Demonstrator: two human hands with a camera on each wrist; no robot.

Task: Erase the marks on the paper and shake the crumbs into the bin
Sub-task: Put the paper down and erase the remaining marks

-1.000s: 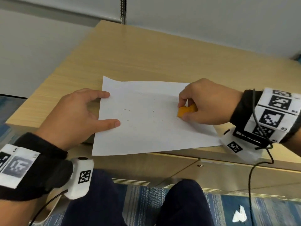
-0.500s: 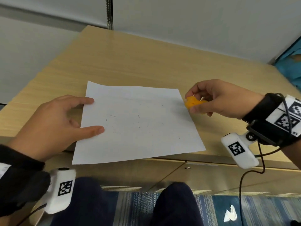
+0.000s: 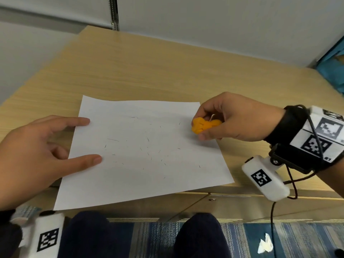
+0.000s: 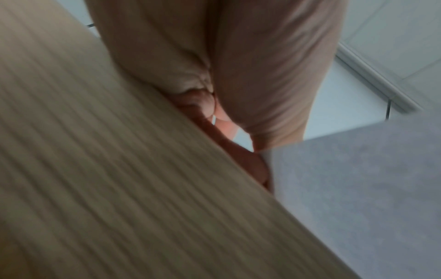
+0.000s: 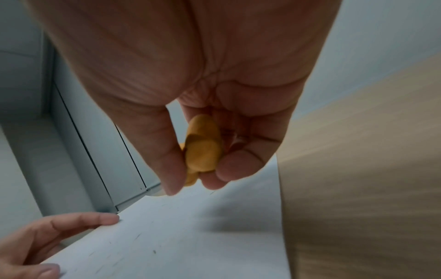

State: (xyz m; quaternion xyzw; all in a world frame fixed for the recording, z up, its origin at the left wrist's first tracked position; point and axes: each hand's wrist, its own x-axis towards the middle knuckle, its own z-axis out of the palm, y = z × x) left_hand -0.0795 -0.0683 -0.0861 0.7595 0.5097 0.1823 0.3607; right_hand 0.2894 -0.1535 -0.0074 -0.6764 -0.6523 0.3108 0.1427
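Fingers (image 3: 206, 135) pinch the orange eraser (image 3: 202, 127) above crumb-flecked paper (image 3: 149, 155); left hand (image 3: 37, 146) flat.

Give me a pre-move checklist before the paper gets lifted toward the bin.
1. Eraser off the paper: ok, the right hand pinches it above the sheet's right edge.
2. Left hand steadying the sheet: ok, fingertips rest on its left edge.
3. Marks gone: cannot tell, thin dark specks are scattered across the sheet; strokes or crumbs.
4. Both hands free to lift: not ok, the right hand holds the eraser.
5. Bin located: cannot tell, none in view.
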